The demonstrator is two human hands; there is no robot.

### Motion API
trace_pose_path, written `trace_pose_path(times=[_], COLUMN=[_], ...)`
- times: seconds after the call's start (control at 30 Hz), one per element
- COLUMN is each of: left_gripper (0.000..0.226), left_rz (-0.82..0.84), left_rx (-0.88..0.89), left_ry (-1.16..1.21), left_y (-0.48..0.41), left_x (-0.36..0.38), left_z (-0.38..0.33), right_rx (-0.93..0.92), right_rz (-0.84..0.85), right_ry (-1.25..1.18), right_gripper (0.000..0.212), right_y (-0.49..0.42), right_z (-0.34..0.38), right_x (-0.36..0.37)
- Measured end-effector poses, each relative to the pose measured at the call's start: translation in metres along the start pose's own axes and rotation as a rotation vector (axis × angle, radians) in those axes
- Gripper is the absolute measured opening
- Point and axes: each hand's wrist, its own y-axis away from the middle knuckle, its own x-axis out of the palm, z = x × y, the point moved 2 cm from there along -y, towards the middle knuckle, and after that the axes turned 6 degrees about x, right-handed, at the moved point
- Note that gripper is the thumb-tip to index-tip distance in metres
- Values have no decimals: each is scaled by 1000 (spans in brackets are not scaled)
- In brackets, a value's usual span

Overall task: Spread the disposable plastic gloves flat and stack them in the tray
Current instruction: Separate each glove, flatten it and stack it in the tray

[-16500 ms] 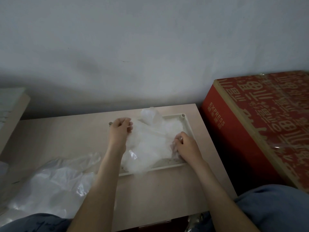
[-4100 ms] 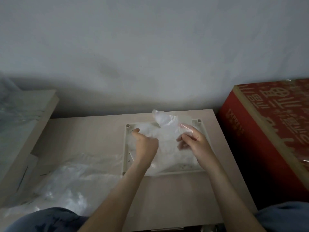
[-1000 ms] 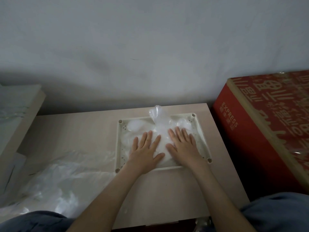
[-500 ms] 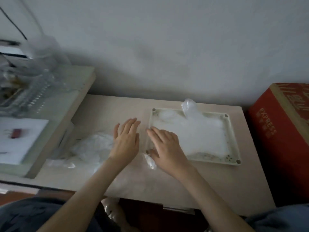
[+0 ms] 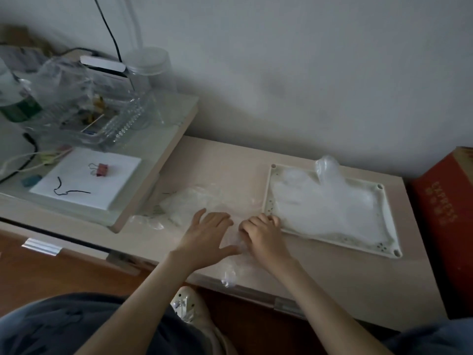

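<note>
1. A person's left hand (image 5: 207,235) lies with fingers spread wide on a loose glove (image 5: 233,242) on the bench (image 5: 320,272).
2. The right hand (image 5: 263,235) has its fingers curled, pinching that glove.
3. At 3 o'clock, flattened gloves (image 5: 325,208) lie stacked in the tray (image 5: 388,219).
4. At 10 o'clock lies a crumpled pile (image 5: 179,208).

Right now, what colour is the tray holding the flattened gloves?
The tray is cream, with small dark speckles at its corners; head view.

The tray (image 5: 391,226) is cream, with dark dot clusters along its rim. In it lie milky translucent gloves (image 5: 327,208). Right of the tray, a red box (image 5: 445,226) bears gold lettering. Beneath the tray is a pale beige worktop (image 5: 332,272).
</note>
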Motion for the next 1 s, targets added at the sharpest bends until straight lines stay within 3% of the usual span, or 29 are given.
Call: trace_pose_path(times=[0.1,0.13,0.2,0.27,0.37,0.43,0.5,0.6,0.67,0.87,1.0], left_gripper=[24,19,24,7,16,17,19,19,30,23,29], left_rz=[-209,-255,-334,-468,-670,-803,-889,-779,-665,-533,-403], left_rx=[41,30,-61,-220,-453,-572,-583,-420,-328,-199,-191], left_ry=[-8,4,24,124,508,829,1173,1841,2117,2217,2109], left_y=[-9,-13,-17,-17,-14,-12,-13,-20,-21,-21,-26], left_x=[-8,-13,-23,-40,-64,-79,-85,-87,-86,-75,-62], left_z=[-8,-10,-12,-14,-14,-14,-10,-13,-19,-19,-13], right_rx=[13,5,-12,13,240,454,621,670,619,487,439], right_rz=[-43,-66,-120,-126,-47,66,198,525,627,612,608], right_ry=[-81,-110,-160,-223,-583,-955,-1190,-1420,-1538,-1858,-1844], right_gripper=[20,21,23,49,80,86,84,104,107,71,73], right_y=[-9,-13,-20,-26,-29,-28,-28,-28,-27,-30,-28], right_z=[2,3,5,3,-4,-3,-6,-5,-1,0,-7], right_x=[-15,-21,-32,-39,-54,-65,-63,-49,-46,-62,-76])
